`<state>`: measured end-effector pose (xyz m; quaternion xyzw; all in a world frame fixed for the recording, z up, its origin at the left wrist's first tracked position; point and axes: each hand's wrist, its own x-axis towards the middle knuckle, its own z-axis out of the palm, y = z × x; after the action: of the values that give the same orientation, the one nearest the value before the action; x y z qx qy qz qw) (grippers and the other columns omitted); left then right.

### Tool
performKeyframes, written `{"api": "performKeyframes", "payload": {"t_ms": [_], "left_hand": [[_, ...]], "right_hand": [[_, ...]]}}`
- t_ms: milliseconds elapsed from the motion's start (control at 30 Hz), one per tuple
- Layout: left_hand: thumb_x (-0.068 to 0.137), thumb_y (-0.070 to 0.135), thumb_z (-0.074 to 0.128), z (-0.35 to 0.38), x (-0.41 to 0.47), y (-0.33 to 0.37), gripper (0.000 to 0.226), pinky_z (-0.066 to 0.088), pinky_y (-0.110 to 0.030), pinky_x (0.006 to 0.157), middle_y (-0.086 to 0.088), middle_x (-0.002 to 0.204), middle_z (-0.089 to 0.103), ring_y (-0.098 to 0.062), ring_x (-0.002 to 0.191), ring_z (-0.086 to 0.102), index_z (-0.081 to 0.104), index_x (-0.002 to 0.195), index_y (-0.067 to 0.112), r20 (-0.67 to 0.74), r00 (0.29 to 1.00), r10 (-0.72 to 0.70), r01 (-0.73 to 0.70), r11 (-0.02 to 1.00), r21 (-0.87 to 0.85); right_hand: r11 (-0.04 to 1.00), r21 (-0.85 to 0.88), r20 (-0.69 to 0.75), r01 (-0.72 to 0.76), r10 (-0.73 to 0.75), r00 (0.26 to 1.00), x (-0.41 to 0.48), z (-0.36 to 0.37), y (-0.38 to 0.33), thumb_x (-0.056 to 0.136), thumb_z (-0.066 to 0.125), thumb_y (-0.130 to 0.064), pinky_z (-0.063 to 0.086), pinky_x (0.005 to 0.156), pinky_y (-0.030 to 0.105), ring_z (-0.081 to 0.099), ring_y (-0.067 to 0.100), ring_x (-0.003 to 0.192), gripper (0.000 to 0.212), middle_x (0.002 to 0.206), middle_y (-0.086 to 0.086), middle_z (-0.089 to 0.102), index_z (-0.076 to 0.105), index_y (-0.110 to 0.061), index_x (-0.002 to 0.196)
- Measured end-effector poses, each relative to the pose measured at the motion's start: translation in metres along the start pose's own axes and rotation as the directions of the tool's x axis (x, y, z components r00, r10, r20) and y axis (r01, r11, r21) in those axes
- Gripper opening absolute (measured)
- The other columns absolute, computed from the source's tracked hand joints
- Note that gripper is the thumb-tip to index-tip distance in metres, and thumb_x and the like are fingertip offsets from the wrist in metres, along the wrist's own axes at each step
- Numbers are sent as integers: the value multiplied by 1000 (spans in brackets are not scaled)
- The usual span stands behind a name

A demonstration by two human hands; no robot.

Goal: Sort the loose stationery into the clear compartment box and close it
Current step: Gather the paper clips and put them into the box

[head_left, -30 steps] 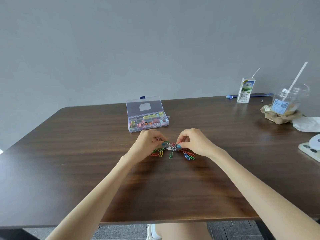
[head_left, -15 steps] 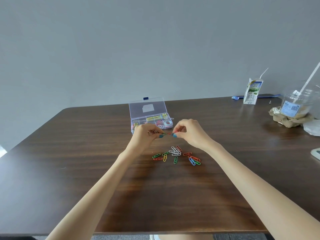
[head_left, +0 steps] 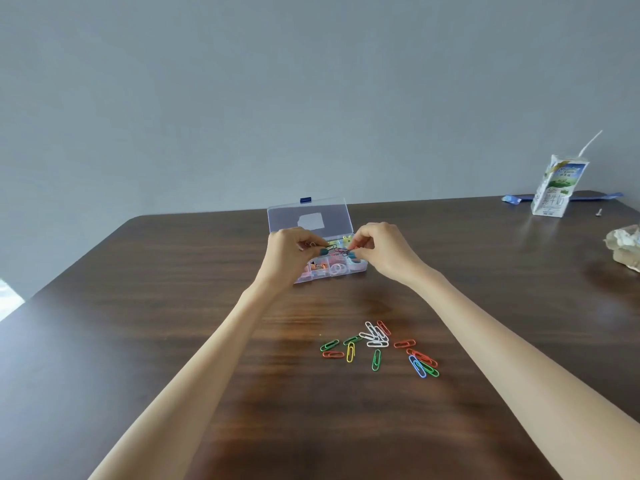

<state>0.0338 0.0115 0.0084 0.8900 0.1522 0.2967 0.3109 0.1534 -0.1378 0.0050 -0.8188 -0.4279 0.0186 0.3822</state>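
The clear compartment box (head_left: pixel 308 218) stands open at mid-table, its lid tilted back, with pink, yellow and white bits in its compartments. Above its front half, my left hand (head_left: pixel 289 256) and my right hand (head_left: pixel 379 251) pinch a few linked paper clips (head_left: pixel 338 251) between thumbs and fingers. Nearer to me, several loose coloured paper clips (head_left: pixel 377 348) lie scattered on the dark wooden table (head_left: pixel 138 341). My hands hide part of the box's compartments.
A milk carton (head_left: pixel 557 188) with a straw stands at the back right, a blue strip (head_left: pixel 512 199) beside it. Crumpled paper (head_left: pixel 625 245) lies at the right edge. The table's left corner is rounded.
Both hands have lifted a few clips off the pile and carried them away from me to above the box. The camera view has shifted left.
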Motion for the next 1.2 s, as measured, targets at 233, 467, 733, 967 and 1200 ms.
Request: {"api": "performKeyframes", "payload": {"t_ms": [233,467,733,967,1200], "left_hand": [[81,6,72,16,26,-21,11,49,-14,67,-2,84,73,-3,66,59,78,88,13,55,998,-29,25,997,69],[84,17,70,26,31,-32,11,55,-29,68,-1,90,75,-14,73,64,78,92,19,123,992,-40,11,973,230],[86,13,68,26,31,-33,14,57,-30,71,-2,91,75,-12,75,65,75,96,17,120,993,-20,-11,966,259],[81,20,73,20,32,-33,4,48,-22,65,7,78,73,-5,70,60,76,84,21,70,996,-49,37,984,172],[87,16,68,25,30,-34,11,42,-18,58,2,82,72,1,54,52,78,90,18,115,992,-48,29,986,165]], "right_hand": [[998,-62,28,7,-5,1000,34,11,15,85,63,-5,45,68,28,56,14,74,12,86,-2,62,70,-14,83],[996,-88,76,34,-28,997,44,17,22,85,66,-6,45,69,28,58,15,76,9,91,4,69,73,-11,86],[998,-52,83,21,-17,996,51,19,24,81,70,-6,58,76,37,68,18,79,11,90,6,74,76,-14,86],[999,-13,54,29,-29,998,51,20,23,82,70,-8,57,77,36,66,16,82,8,90,4,73,74,-15,84],[999,2,27,38,-38,999,47,18,29,85,66,-6,55,78,29,65,13,81,12,90,3,73,76,-13,86]]}}
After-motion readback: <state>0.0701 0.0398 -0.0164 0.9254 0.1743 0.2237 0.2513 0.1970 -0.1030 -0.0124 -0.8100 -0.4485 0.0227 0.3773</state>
